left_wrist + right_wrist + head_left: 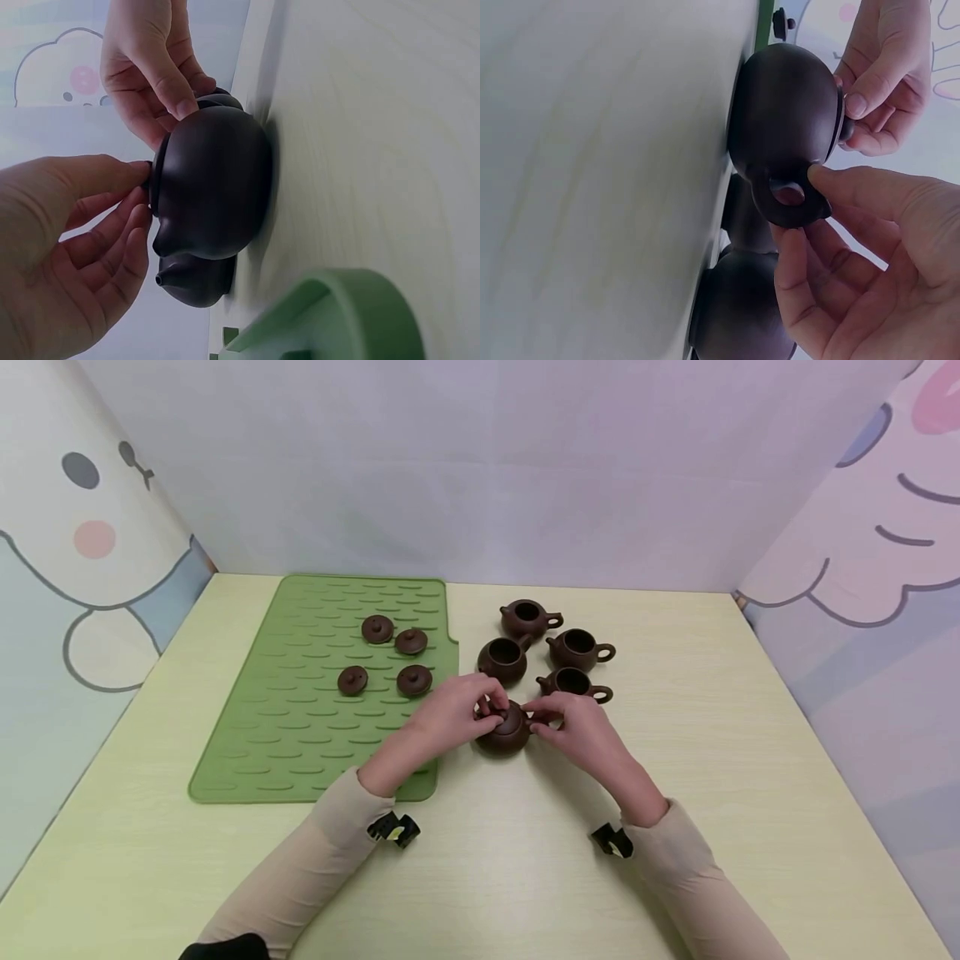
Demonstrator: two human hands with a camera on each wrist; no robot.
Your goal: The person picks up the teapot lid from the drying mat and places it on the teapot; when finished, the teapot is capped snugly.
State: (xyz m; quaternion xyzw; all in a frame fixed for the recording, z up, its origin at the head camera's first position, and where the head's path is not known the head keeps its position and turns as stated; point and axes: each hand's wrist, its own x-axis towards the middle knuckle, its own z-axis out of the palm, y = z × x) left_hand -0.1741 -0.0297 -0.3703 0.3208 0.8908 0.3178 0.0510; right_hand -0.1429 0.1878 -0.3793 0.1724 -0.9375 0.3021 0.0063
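From far off, through my cameras, I saw two hands at work on one little dark brown teapot (501, 742). It stood upright on the pale table (750, 735), just beside the right edge of a green mat (255, 768). The left hand (453, 710) had its thumb and fingers pinched on the knob of the pot's lid (512, 727). That lid sat on top of the pot. The right hand (581, 731) pinched the pot's round handle (789, 217) between its thumb and fingers.

Just behind the pot I saw four more brown pots (503, 673), close together, with their tops open. Four small round lids (414, 683) lay on the mat, each with its knob up. The person wore long tan sleeves (315, 852). On the side walls I saw big cartoon drawings (94, 539).
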